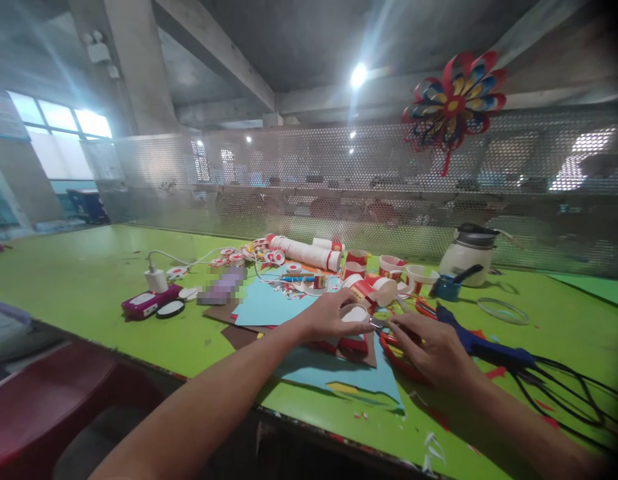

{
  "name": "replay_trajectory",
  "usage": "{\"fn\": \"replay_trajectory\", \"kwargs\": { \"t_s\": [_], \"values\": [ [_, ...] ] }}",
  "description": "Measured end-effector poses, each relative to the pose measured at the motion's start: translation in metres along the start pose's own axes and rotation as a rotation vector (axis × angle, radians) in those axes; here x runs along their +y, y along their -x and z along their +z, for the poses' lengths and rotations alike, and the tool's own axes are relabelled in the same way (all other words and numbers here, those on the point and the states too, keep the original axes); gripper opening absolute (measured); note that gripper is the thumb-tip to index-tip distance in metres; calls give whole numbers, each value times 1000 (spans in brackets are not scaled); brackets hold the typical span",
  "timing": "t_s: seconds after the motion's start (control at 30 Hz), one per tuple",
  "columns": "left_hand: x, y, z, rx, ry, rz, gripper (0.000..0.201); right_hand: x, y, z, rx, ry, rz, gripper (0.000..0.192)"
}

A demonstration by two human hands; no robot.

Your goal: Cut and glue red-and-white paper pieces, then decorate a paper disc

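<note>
Table [89, 267], green, cluttered; light-blue paper [271, 305] lying on it near middle; left hand [333, 317] curled, pinching round paper-cup piece [355, 313] above table; right hand [429, 341] pinching small silver tool [378, 324], exact type unclear, right at paper-cup piece's edge

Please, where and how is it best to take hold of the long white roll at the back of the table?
Probably around its middle, from above, fingers and thumb across its length. The long white roll lies on its side, its rounded top uncovered, while round pieces crowd its left end and a red cup stands near its right.
</note>
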State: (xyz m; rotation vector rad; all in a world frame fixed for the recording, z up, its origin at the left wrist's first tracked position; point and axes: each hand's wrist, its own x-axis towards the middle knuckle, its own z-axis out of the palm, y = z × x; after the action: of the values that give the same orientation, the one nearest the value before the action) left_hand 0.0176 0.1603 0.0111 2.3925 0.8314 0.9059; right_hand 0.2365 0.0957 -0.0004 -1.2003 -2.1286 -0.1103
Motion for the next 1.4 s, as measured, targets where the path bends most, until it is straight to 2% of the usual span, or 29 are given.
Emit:
{"fn": "replay_trajectory", "kwargs": {
  "t_s": [0.17,0.7,1.0,1.4],
  "values": [
    [0,0,0,-30,-2,-5,49,-3,-3,-3,-59,-26,-15,28],
    [2,1,0,-28,5,19,48,-6,-2,-6,-52,-75,4,26],
    [3,1,-1,-72,-1,-2,45,-3,-2,-3,-8,-105,-19,25],
    [3,-1,0,-24,14,27,43,-5,-3,-4,-28,-104,2,28]
  ]
}}
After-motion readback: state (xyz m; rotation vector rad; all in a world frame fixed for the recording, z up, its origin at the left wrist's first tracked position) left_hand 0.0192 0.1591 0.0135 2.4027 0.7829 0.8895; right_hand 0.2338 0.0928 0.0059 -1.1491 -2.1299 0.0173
